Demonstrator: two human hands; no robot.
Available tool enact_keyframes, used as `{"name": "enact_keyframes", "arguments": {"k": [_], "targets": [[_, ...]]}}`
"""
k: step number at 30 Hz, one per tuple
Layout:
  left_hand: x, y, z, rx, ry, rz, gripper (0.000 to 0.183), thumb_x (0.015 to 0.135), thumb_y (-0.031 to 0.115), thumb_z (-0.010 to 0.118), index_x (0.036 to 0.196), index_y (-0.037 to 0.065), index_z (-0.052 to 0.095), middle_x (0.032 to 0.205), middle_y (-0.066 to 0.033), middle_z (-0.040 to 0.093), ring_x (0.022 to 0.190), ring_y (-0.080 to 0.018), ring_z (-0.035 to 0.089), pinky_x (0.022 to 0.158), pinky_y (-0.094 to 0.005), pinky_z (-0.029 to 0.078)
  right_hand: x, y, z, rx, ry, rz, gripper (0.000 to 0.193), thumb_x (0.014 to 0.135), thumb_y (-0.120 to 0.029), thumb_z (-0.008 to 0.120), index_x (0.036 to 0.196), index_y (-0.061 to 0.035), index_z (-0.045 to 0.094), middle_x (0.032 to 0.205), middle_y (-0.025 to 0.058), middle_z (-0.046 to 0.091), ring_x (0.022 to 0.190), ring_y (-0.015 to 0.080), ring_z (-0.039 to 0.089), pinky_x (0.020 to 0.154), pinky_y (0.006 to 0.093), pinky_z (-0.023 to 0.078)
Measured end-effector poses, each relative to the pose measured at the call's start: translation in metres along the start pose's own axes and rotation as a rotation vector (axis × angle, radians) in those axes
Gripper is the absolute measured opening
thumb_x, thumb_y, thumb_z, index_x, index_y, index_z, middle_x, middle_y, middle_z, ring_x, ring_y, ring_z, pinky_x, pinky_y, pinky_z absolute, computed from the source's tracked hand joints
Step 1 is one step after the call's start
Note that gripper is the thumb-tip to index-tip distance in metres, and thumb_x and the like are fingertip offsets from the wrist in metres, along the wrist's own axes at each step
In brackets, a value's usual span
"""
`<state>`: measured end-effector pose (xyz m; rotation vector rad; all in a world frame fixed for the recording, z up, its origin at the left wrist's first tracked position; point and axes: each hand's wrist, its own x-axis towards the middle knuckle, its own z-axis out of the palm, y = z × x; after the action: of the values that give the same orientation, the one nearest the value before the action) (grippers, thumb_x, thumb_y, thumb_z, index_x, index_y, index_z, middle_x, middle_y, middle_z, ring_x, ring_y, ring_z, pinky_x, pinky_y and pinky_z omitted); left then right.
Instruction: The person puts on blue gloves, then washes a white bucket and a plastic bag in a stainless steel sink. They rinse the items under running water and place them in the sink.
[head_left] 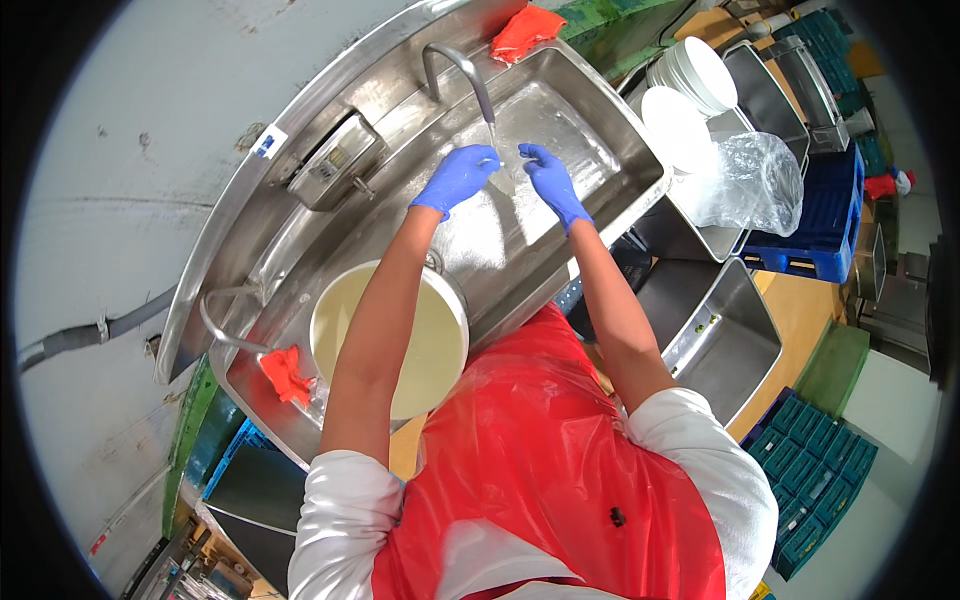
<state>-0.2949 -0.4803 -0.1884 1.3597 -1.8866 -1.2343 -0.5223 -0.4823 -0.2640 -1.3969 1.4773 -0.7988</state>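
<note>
Both my hands wear blue gloves and reach over the steel sink [470, 240], below the curved faucet [465, 68]. Clear water [503, 180] seems to fall from its spout between them. My left hand [460, 180] is left of the stream, fingers loosely bent toward it, with nothing visible in its grasp. On the other side, my right hand [553, 185] has its fingers apart and bent inward, holding nothing. A gap separates the two hands. Under my left forearm stands a large white bucket [440, 340], partly hidden by that arm; its inside looks pale.
An orange cloth [525, 32] lies at the sink's far corner, another orange cloth [287, 375] near the second faucet [225, 335]. Right of the sink are steel tubs [735, 335], stacked white buckets [695, 75], a clear plastic bag [755, 185] and a blue pallet [825, 215].
</note>
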Motion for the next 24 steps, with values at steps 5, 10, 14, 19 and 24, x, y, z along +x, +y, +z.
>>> {"name": "enact_keyframes", "arguments": {"k": [5,10,14,19,24], "targets": [[-0.062,0.056,-0.011,0.197,0.037,0.229,0.030,0.098,0.030,0.065,0.111,0.004,0.073,0.111,-0.0178,0.071,0.105,-0.0307,0.069,0.092,-0.0404,0.052,-0.104,-0.111,-0.018,-0.046,-0.072,-0.305,0.036,0.091,-0.012,0.065,0.126,-0.0093,0.070,0.117,0.0093,0.073,0.100,0.0227,0.069,0.091,0.0346,0.053],[-0.120,0.115,-0.021,0.066,-0.008,0.242,0.033,0.096,0.028,0.070,0.119,0.004,0.071,0.117,-0.0110,0.071,0.114,-0.0255,0.067,0.099,-0.0403,0.050,-0.172,-0.155,-0.027,-0.249,-0.033,-0.318,0.029,0.094,-0.031,0.074,0.104,-0.0036,0.076,0.091,0.0111,0.072,0.078,0.0166,0.066,0.075,0.0355,0.053],[-0.162,0.119,-0.014,-0.468,0.138,0.264,0.049,0.091,0.026,0.078,0.133,0.004,0.064,0.127,-0.0085,0.069,0.123,-0.0205,0.062,0.104,-0.0402,0.047,-0.214,-0.187,-0.037,-0.073,-0.090,-0.265,0.026,0.098,-0.025,0.071,0.106,-0.0020,0.076,0.089,0.0030,0.071,0.081,0.0104,0.061,0.077,0.0301,0.050],[-0.237,0.156,-0.017,-0.250,-0.087,0.275,0.058,0.089,0.033,0.080,0.134,0.002,0.063,0.127,-0.0147,0.069,0.118,-0.0236,0.063,0.104,-0.0382,0.047,-0.274,-0.252,-0.027,-0.014,-0.143,-0.377,0.029,0.098,-0.029,0.069,0.107,-0.0015,0.076,0.088,0.0015,0.073,0.080,0.0092,0.063,0.077,0.0274,0.051],[-0.311,0.152,-0.028,-0.325,0.170,0.208,0.043,0.096,0.019,0.072,0.133,-0.001,0.063,0.121,-0.0106,0.069,0.111,-0.0184,0.064,0.098,-0.0332,0.050,-0.322,-0.326,0.027,-0.266,-0.290,-0.540,0.029,0.098,-0.028,0.071,0.110,-0.0019,0.076,0.088,0.0038,0.074,0.077,0.0090,0.066,0.072,0.0278,0.055]]}}
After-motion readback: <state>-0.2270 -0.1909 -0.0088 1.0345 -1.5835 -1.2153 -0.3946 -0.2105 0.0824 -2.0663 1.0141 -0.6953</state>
